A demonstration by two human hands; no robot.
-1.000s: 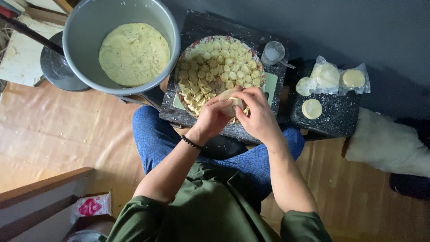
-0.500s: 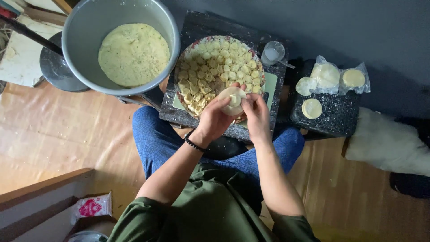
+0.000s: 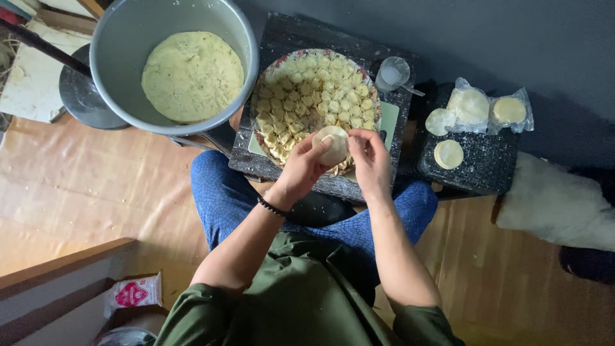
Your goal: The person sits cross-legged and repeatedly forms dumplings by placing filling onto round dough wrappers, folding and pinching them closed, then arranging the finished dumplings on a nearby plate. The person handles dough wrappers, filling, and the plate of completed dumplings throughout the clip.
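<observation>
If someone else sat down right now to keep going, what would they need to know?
Left hand: holds a round dough wrapper flat, just above the near edge of the plate.
Right hand: fingers pinch the wrapper's right edge.
Plate: nearly full of folded dumplings.
Pot, upper left: filling inside.
Loose wrappers and bagged ones lie on the dark tray to the right.
Done: a plateful folded. Left: this wrapper is still open; more wrappers and filling remain.

Round pale dough wrapper [image 3: 333, 145], flat, held over dumpling plate [image 3: 370, 96]
</observation>
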